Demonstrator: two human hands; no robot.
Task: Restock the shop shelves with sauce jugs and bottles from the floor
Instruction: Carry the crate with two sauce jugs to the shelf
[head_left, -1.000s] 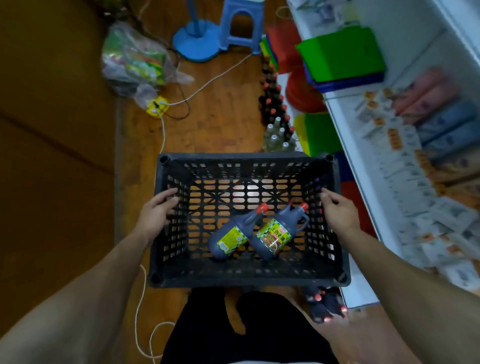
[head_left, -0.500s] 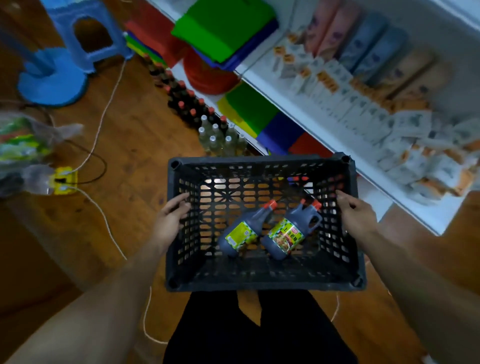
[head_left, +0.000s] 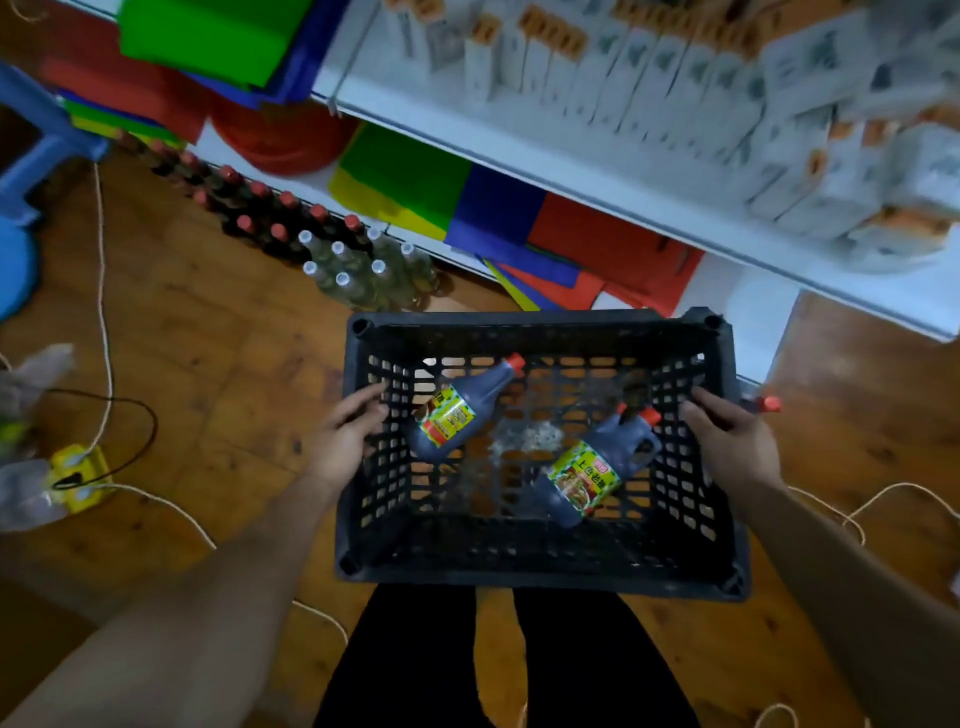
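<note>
- left hand: fingers curled onto the left wall of the black crate.
- left sauce jug: lies on the crate floor, long axis diagonal, red cap pointing far-right.
- right sauce jug: lies apart from it on a similar diagonal, cap near the right wall.
- right hand: fingers clamped on that wall.

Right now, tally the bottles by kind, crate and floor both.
Sauce jugs in the black crate: 2
Red-capped jug outside the crate's right wall, mostly hidden: 1
Clear bottles, white caps, on the floor: 7 visible
Dark red-capped bottles on the floor: far end too blurred to count
Total counted: 10
</note>
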